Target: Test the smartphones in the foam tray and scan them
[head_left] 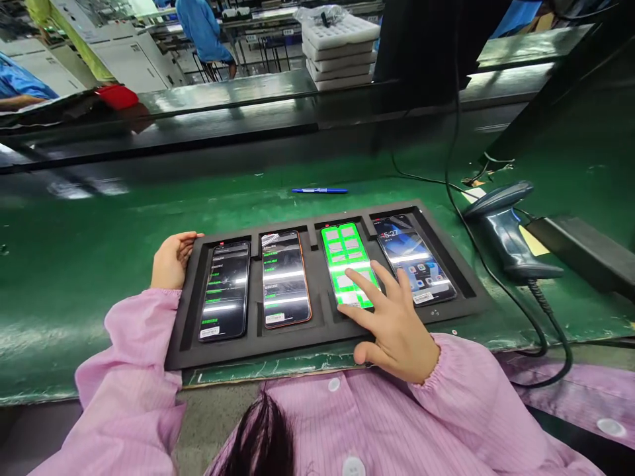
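A black tray (297,340) holds several smartphones side by side in its slots. My left hand (170,261) has its fingers curled around the tray's left edge. Over the third smartphone (338,241), whose screen shows bright green with grey blocks, my right hand (397,324) is spread open; its fingertips are at the glass, and I cannot tell which of them touch. Left of that are an orange-edged smartphone (284,277) and a dark smartphone (225,291), both with lines of green text. The rightmost smartphone (421,258) shows a blue home screen with a clock.
A blue pen (320,191) lies behind the tray on the green table (124,225). To the right are a barcode scanner (506,231) with its cable and a dark box-like bar (585,254). White foam trays (340,49) are stacked beyond; a person in blue (201,30) sits farther back.
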`<move>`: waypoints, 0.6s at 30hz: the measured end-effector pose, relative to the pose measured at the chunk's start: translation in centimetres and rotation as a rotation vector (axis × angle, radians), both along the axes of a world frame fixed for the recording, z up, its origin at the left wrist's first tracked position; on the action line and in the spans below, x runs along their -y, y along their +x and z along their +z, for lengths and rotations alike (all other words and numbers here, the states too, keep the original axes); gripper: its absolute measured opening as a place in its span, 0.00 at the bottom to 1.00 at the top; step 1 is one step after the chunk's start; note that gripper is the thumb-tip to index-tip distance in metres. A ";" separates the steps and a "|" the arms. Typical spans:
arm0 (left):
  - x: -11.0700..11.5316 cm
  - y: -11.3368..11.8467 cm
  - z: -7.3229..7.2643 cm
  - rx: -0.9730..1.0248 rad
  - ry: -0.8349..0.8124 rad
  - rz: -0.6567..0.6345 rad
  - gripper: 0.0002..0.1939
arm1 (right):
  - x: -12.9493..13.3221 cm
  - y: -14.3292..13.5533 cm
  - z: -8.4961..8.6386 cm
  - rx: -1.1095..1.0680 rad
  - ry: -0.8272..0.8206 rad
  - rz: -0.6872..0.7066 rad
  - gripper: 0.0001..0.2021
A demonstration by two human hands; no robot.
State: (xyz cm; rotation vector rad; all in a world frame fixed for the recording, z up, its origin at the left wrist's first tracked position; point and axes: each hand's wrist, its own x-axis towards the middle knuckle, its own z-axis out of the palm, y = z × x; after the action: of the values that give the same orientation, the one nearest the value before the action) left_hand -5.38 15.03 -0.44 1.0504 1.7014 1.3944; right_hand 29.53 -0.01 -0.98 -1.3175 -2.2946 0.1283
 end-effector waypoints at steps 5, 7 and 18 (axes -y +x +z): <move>-0.2 -0.8 -0.8 -0.063 0.037 -0.041 0.11 | 0.1 0.6 0.2 -0.093 -0.015 0.013 0.37; -0.3 -1.1 -1.2 -0.071 0.046 -0.050 0.12 | 0.6 1.7 0.3 -0.210 0.015 -0.053 0.36; 6.7 0.3 0.6 0.126 -0.101 -0.086 0.19 | 2.4 9.7 -1.3 -0.504 -0.030 -0.942 0.30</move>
State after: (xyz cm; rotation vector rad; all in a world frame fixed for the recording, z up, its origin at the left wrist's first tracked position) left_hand -5.11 8.31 0.11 0.9489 1.5994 1.2794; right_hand 39.22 -2.38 -2.26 -1.9612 -1.1183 0.1475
